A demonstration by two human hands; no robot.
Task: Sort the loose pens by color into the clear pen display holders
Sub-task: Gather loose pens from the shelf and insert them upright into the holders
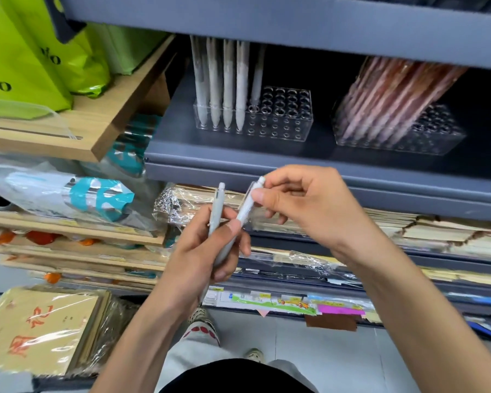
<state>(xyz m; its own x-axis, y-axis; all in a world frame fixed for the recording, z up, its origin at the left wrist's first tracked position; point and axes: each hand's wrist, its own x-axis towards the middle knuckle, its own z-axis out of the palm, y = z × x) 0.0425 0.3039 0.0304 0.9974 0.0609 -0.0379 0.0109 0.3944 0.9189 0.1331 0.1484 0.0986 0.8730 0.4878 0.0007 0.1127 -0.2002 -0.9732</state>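
Grey shelving [238, 158] fills the background; before it, two pale pens are clasped in the curled grip of the left hand [207, 251], and the whiter pen [246, 209] is pinched at its top by the right hand [304, 205], the greyer pen [218, 205] standing just beside. Picking one pen out for sorting is judged the step in hand. Next it must be seated tip-down in a free hole of the white-pen holder [284, 121], not the pink-pen holder [431, 139].

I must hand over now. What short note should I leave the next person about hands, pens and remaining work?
Left hand grips a grey pen and the lower part of a white pen.
Right hand pinches the white pen's top.
Done: left holder has white pens, many holes free; right holder has pink pens.
Left: place both held pens.
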